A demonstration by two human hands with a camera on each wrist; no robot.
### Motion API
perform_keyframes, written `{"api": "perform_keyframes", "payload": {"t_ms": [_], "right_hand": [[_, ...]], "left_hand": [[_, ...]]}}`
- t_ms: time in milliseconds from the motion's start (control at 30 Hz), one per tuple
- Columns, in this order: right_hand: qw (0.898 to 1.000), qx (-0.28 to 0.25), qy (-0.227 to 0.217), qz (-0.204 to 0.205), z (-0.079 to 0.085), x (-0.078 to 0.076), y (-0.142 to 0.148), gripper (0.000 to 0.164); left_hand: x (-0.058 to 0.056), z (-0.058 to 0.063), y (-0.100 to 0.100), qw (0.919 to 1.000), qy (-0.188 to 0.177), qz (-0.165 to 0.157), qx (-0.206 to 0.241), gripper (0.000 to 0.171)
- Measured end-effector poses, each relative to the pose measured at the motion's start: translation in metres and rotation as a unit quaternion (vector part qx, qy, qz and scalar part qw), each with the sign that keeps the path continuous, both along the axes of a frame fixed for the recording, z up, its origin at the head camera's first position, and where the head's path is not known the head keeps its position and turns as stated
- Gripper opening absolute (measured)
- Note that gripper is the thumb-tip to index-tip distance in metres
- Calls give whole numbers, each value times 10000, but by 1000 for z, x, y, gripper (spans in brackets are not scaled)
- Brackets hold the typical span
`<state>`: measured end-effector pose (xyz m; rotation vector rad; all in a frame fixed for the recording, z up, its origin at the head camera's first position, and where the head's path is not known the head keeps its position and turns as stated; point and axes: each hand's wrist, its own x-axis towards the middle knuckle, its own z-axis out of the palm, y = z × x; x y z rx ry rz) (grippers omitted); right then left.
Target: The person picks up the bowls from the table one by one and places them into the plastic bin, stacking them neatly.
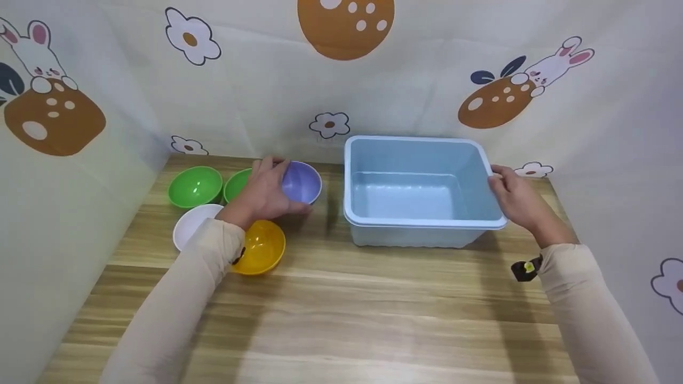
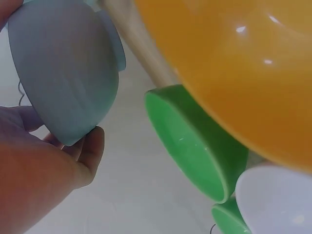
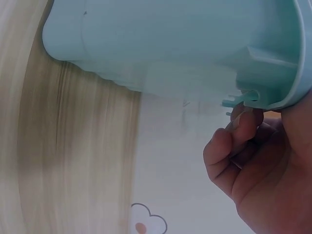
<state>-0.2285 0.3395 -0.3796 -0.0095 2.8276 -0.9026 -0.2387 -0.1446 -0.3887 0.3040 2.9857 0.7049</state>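
Note:
My left hand (image 1: 267, 192) holds a purple bowl (image 1: 303, 184) by its rim, thumb at the near side and fingers at the far side. In the left wrist view this bowl (image 2: 66, 68) looks grey-blue, and fingertips show at its edge. My right hand (image 1: 516, 197) grips the right rim of a light blue plastic bin (image 1: 405, 200), its fingers curled under the edge in the right wrist view. The bin's inside holds nothing. Beside and under the left forearm are a green bowl (image 1: 195, 186), a second green bowl (image 1: 235, 184), a white bowl (image 1: 193, 226) and a yellow bowl (image 1: 265, 248).
Everything stands on a wood-grain table (image 1: 373, 314). A patterned cloth (image 1: 256, 96) with rabbits and flowers hangs behind and along both sides. The bin stands close to the back cloth, right of the bowls.

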Motion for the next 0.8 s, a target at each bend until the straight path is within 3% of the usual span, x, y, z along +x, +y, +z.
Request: {"api": "perform_keyframes", "payload": {"t_ms": [200,433,800], "right_hand": [[9999,-136,51,-45,-1,5,4,69],[9991,-342,-51,-226,-1,8,9,73],[9976,-670,86,-174,-8,6,5,70]], "left_hand": [[-4,13,0,9999,155,-4,44,118],[-8,33,7,9996,87,6,264,118],[-6,60,23,9987,132,-79,495,121]]}}
